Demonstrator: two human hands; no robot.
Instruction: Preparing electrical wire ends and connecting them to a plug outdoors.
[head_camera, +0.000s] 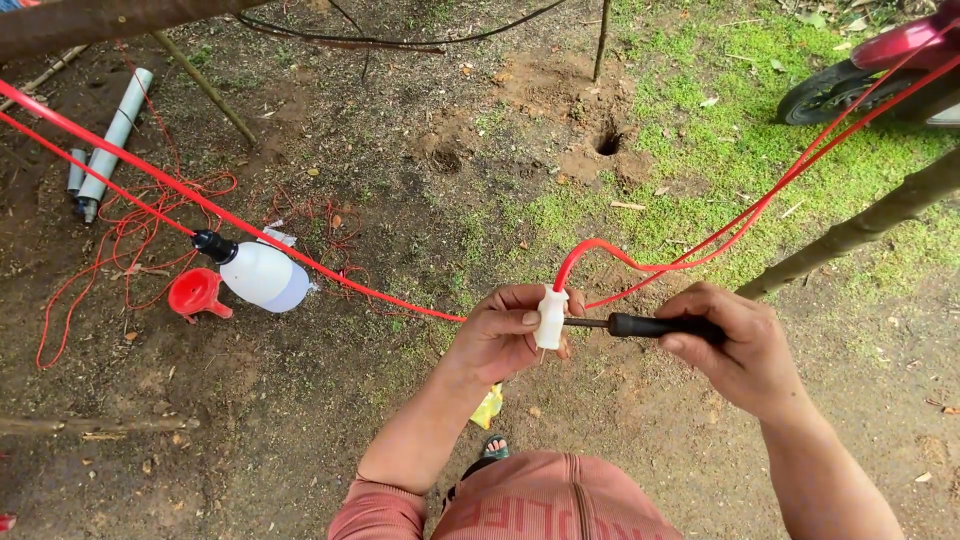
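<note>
**White plug on red cable, screwdriver going in from the side**

So the white plug (550, 318) sits right in the middle of the view, held upright just above the bare dirt, with the red cable (700, 250) looping up out of its top and running off toward the upper right. The left hand (500, 335) has its fingers wrapped tight around the plug, thumb pressed across the front of it. The right hand (735, 350) is closed in a fist on the black handle of a screwdriver (640, 325), and the metal shaft lies level with its tip touching the plug's side.

Further out, more red cable stretches taut from the upper left down to the left hand. On the ground to the left lies a white plastic bottle (260, 275) with a black cap, tipped on its side, and a red funnel (197, 293) just beside it. A tangle of thin red wire (130, 230) is spread around there, with a grey pipe (115, 135) farther up. Top right, a motorbike wheel (835, 90) on grass. A sandalled foot (493, 448) peeks out below.
</note>
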